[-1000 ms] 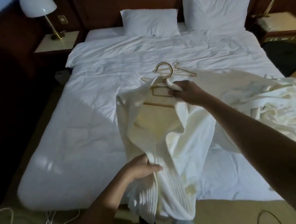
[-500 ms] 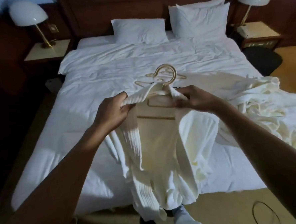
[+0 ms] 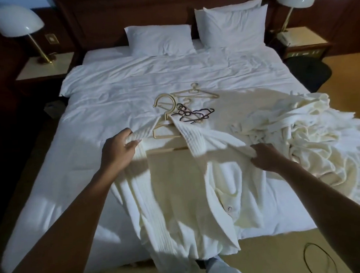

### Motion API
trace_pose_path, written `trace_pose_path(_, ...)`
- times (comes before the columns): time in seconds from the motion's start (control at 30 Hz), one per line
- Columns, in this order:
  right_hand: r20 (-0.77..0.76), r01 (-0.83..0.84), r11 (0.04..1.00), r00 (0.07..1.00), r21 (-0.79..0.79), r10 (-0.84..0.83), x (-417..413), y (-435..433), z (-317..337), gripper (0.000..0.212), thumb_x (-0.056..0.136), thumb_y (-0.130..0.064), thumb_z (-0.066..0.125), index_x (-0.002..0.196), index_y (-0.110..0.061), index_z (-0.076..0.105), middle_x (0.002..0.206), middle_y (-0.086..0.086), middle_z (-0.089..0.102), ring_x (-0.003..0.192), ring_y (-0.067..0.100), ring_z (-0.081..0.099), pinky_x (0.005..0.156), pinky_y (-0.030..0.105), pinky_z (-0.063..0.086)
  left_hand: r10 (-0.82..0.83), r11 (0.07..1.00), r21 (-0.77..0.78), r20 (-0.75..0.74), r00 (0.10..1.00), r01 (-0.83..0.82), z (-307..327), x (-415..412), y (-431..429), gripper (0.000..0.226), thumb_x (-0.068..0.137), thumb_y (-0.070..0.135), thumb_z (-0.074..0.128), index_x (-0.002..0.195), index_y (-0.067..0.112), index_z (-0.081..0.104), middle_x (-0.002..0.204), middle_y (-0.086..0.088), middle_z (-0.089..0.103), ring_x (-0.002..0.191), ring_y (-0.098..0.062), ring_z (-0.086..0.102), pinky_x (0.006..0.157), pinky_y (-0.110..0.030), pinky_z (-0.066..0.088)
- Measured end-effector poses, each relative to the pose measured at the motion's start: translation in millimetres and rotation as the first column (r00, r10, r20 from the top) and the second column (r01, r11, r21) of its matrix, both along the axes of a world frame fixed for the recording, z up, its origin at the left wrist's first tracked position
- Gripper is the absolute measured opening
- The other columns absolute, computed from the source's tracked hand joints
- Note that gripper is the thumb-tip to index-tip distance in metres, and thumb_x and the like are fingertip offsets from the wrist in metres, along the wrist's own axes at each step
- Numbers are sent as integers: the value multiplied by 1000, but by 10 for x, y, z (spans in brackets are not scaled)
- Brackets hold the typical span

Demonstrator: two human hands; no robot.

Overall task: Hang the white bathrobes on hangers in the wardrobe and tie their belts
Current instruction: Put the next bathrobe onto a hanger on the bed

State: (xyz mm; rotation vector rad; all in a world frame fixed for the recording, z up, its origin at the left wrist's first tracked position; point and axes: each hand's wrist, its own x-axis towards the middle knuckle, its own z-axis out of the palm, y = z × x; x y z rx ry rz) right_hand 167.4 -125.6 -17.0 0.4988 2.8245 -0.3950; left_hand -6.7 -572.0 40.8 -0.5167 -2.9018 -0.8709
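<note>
Left grip (image 3: pixel 117 149) and right grip (image 3: pixel 264 155) each clutch a shoulder of the robe (image 3: pixel 178 189). It looks soft, limp and weighty, so it is best held there, over the hanger (image 3: pixel 165 116).

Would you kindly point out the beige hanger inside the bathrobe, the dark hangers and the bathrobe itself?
beige hanger (image 3: pixel 167 117), head view, on its neck below the hook.
dark hangers (image 3: pixel 189 114), head view, on the middle of the tangle.
bathrobe (image 3: pixel 177 178), head view, on its inner back panel.

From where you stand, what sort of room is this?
Most likely a hotel bedroom: a wide bed with white linen and pillows, a matching dome lamp on a nightstand at each side, and white bathrobes lying with hangers on the bed.
</note>
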Motion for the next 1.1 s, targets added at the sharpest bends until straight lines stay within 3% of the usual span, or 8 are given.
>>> trace_pose_path(0.1, -200, 221, 965, 948, -141, -246, -77, 143, -112, 35, 79, -37, 48, 94, -11, 64, 96, 22, 67, 94, 42, 64, 85, 44, 51, 78, 996, 30, 13, 997, -78, -36, -202, 138, 38, 93, 41, 66, 80, 19, 39, 58, 3, 46, 64, -34, 52, 60, -37, 40)
trace_pose_path(0.17, -70, 298, 922, 944, -246, -324, -101, 205, -303, 48, 82, -58, 38, 99, -18, 60, 101, 18, 68, 95, 38, 64, 87, 46, 51, 115, 993, 35, 44, 992, -117, -101, -359, 265, 37, 94, 41, 65, 79, 18, 39, 59, 0, 47, 65, -35, 53, 59, -37, 38)
trace_pose_path(0.37, 314, 84, 938, 949, -336, 27, -370, 641, -236, 63, 66, -72, 74, 82, -11, 75, 68, -2, 68, 61, 15, 65, 62, 29, 48, 211, 975, -89, 98, 973, -203, -316, -987, 419, 37, 92, 44, 67, 79, 20, 42, 80, -13, 63, 86, -43, 63, 70, -38, 44)
trace_pose_path(0.53, -48, 197, 841, 966, -504, -255, -903, 1112, 91, 41, 58, -51, 78, 77, -15, 73, 67, 0, 66, 64, 18, 61, 49, 15, 42, 193, 977, -112, 89, 977, -182, -396, -1270, 689, 39, 92, 44, 63, 76, 16, 40, 76, -10, 56, 84, -44, 60, 71, -39, 41)
trace_pose_path(0.63, -147, 134, 782, 950, -608, -276, -1334, 1392, 412, 46, 77, -39, 87, 111, -12, 72, 98, 1, 72, 85, 15, 67, 75, 24, 53, 237, 966, -120, 63, 969, -229, -403, -1451, 820, 35, 95, 37, 66, 79, 12, 47, 89, -24, 65, 92, -49, 62, 75, -44, 42)
trace_pose_path(0.83, 456, -72, 990, 882, -118, 118, -1675, 1984, 760, 99, 28, -78, 87, 106, -18, 78, 110, 0, 76, 105, 21, 68, 95, 36, 52, 273, 952, -151, 24, 962, -266, -333, -1656, 837, 34, 96, 37, 62, 79, 13, 45, 90, -18, 64, 95, -47, 61, 77, -46, 41)
trace_pose_path(0.97, 102, 85, 967, 988, 242, -113, -1718, 2242, 518, 56, 78, -59, 76, 116, -18, 72, 120, 12, 68, 117, 37, 59, 101, 46, 45, 289, 950, -137, 40, 957, -281, -345, -1614, 876, 36, 94, 39, 64, 77, 16, 42, 87, -17, 64, 90, -48, 61, 76, -46, 43)
trace_pose_path(1.1, -242, 277, 941, 943, 193, -228, -1586, 1992, 238, 26, 76, -20, 73, 99, -18, 62, 108, 16, 64, 107, 39, 57, 95, 49, 41, 263, 962, -80, 28, 964, -260, -272, -1471, 1089, 39, 93, 35, 68, 76, 10, 42, 72, -7, 54, 83, -45, 60, 69, -41, 38)
